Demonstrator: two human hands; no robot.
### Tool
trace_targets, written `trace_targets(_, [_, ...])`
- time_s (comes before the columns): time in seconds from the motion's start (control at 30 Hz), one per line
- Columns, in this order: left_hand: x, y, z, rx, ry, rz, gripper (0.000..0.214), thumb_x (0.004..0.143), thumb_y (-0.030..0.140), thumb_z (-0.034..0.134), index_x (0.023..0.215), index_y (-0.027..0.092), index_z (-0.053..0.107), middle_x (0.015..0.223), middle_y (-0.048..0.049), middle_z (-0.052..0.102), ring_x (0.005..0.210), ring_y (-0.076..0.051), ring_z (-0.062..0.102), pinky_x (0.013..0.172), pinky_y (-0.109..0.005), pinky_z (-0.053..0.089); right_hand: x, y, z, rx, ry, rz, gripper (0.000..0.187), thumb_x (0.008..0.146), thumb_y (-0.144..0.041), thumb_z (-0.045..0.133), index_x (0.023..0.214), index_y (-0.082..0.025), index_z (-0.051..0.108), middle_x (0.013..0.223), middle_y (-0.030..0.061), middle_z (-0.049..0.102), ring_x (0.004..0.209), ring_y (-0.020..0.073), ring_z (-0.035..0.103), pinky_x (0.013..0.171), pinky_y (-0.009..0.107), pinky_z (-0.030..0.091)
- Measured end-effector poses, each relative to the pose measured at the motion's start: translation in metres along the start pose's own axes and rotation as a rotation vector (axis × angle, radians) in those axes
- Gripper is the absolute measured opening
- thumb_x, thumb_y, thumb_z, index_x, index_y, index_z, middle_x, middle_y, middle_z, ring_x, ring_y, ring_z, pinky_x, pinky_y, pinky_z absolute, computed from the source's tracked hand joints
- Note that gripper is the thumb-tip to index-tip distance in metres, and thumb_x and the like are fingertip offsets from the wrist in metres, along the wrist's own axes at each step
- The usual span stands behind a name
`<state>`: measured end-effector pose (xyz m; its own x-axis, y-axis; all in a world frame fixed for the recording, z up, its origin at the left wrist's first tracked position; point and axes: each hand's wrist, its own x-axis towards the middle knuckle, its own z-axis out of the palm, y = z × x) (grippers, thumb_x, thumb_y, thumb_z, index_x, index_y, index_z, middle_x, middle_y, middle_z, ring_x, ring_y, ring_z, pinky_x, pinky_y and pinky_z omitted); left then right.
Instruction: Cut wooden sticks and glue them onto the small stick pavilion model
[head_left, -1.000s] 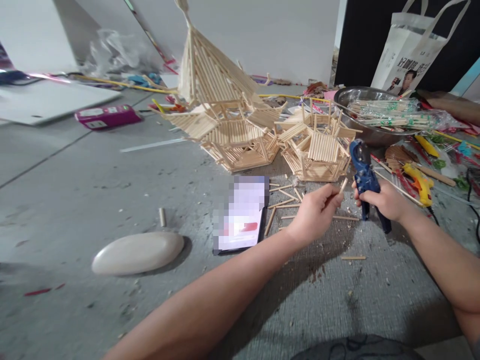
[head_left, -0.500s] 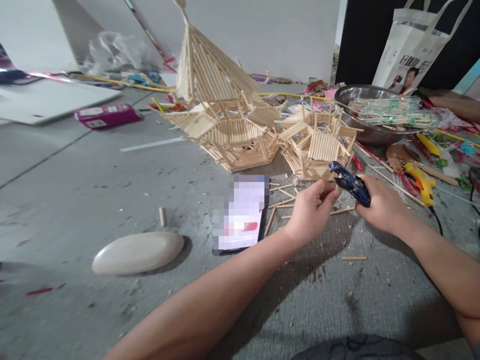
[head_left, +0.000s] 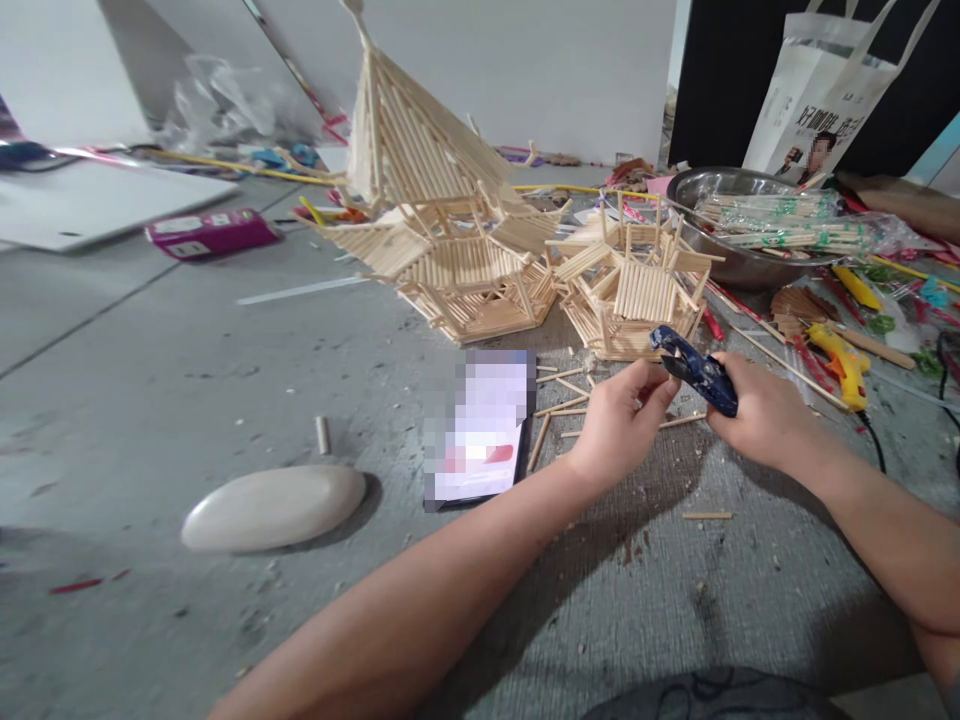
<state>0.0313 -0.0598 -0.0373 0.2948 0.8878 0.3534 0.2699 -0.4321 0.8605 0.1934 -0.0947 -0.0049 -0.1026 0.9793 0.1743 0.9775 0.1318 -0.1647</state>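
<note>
My right hand (head_left: 757, 405) is wrapped around a pair of blue hand shears (head_left: 697, 378), with the dark blade facing left. At the jaws, my left hand (head_left: 626, 418) is closed in a pinch. Whatever lies between its fingertips is too small or hidden to make out. Just beyond the hands stands a small open frame model (head_left: 649, 290) built of wooden sticks. Loose wooden sticks (head_left: 566, 410) lie beside and beneath my left hand, and one short stick (head_left: 708, 516) is on the floor nearer to me.
A larger stick model (head_left: 465, 260) with a tall pointed roof stands behind. Left of my hands lie a phone (head_left: 487, 430) and a pale oval object (head_left: 274, 508). On the right are a yellow glue gun (head_left: 844, 365) and a metal bowl (head_left: 750, 265) of bagged sticks.
The whole scene has shifted very slightly left in view. Both hands and the shears keep nearly the same pose.
</note>
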Motion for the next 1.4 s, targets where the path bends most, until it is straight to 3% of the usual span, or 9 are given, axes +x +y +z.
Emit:
trace_targets(0.9, [0.0008, 0.0029, -0.0032, 0.049, -0.026, 0.043, 0.014, 0.079, 0.024, 0.045, 0.069, 0.016, 0.051, 0.058, 0.0011, 0.053, 0.053, -0.008, 0.045, 0.051, -0.023, 0.037, -0.0001, 0.0029, 0.0018, -0.043, -0.023, 0.003, 0.023, 0.069, -0.028, 0.048, 0.09, -0.021, 0.051, 0.074, 0.0048, 0.064, 0.07, 0.022, 0.06, 0.054, 0.029, 0.031])
trace_targets(1.4, [0.001, 0.0064, -0.0046, 0.072, -0.019, 0.099, 0.012, 0.079, 0.021, 0.045, 0.069, 0.017, 0.05, 0.059, 0.0015, 0.055, 0.053, -0.008, 0.047, 0.05, -0.022, 0.038, 0.0005, 0.0026, 0.0, -0.06, -0.037, -0.003, 0.03, 0.069, -0.028, 0.047, 0.097, -0.02, 0.049, 0.082, 0.0079, 0.065, 0.076, 0.0254, 0.06, 0.054, 0.03, 0.031])
